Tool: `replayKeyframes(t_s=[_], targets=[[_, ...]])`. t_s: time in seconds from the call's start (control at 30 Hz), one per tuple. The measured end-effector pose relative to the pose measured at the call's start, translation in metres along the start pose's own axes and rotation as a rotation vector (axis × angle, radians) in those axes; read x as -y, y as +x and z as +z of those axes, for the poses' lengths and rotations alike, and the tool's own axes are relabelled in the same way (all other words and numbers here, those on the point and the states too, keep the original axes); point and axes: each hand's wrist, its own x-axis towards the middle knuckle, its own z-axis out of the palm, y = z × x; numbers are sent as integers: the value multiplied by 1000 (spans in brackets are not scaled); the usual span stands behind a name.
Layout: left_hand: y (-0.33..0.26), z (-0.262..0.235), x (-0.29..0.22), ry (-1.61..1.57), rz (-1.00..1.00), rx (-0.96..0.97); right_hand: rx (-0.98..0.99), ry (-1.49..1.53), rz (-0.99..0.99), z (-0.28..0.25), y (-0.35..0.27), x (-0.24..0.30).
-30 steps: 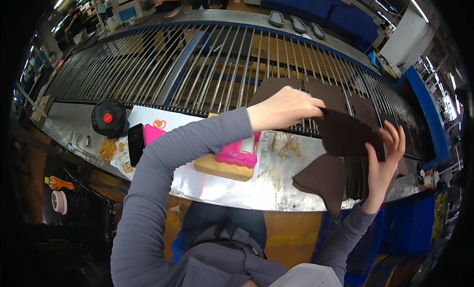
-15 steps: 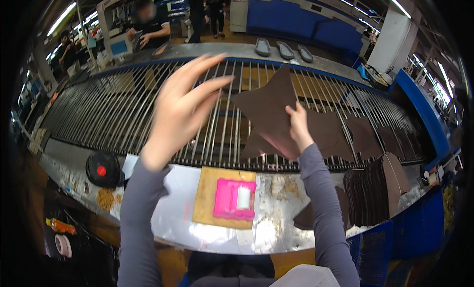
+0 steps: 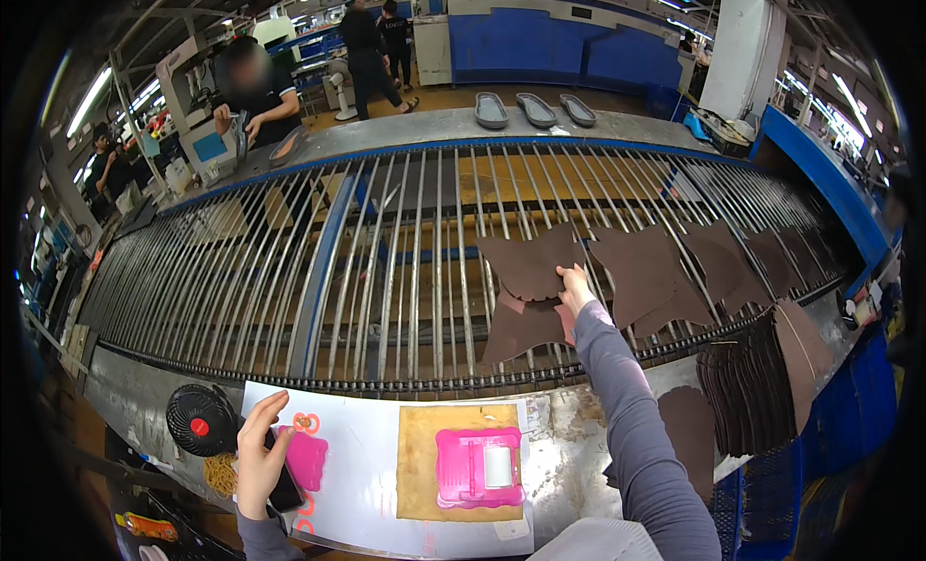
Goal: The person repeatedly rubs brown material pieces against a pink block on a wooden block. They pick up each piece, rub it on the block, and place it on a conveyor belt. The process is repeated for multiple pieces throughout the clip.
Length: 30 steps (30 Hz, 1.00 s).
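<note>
Out over the metal-bar conveyor [image 3: 424, 272], my right hand [image 3: 577, 289] pinches the near edge of a dark brown cut piece [image 3: 531, 260]. That piece lies low over the bars and partly covers another brown piece [image 3: 521, 331] with pink edges. My left hand [image 3: 258, 457] is at the front left of the white sheet [image 3: 357, 465], thumb apart from the curved fingers, with nothing visible in it. Beside it lies a flat pink scalloped piece [image 3: 307, 462]. A black object [image 3: 286, 490] is partly hidden behind the hand.
More brown pieces [image 3: 641, 272] lie rightward along the bars; a stack [image 3: 748, 392] stands at the front right. A pink scalloped tray with a white roll [image 3: 453, 467] sits on a tan board [image 3: 415, 474]. Left is a black fan [image 3: 201, 421]. Beyond, a person [image 3: 260, 103] works.
My left hand has dropped from above the bars to the sheet at front left. My right hand has lowered the brown piece toward the bars. The view has shifted.
</note>
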Motion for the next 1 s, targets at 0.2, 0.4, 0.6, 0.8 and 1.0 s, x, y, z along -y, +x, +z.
replayKeyframes(t_s=[0.2,0.4,0.6,0.8,1.0], targets=[[-6,9,-20,-47,53,-5,-46,-377,-153,-18,-36,46],[-49,1,-27,-23,64,-13,-4,-975,-665,-81,-215,108],[-71,3,-38,-36,102,49,-425,-1575,-453,-268,-356,90],[-81,6,-56,-14,189,58,-576,-1553,-61,-316,-403,92],[-90,14,-87,-83,269,116,-650,-1635,-127,-295,-415,99]])
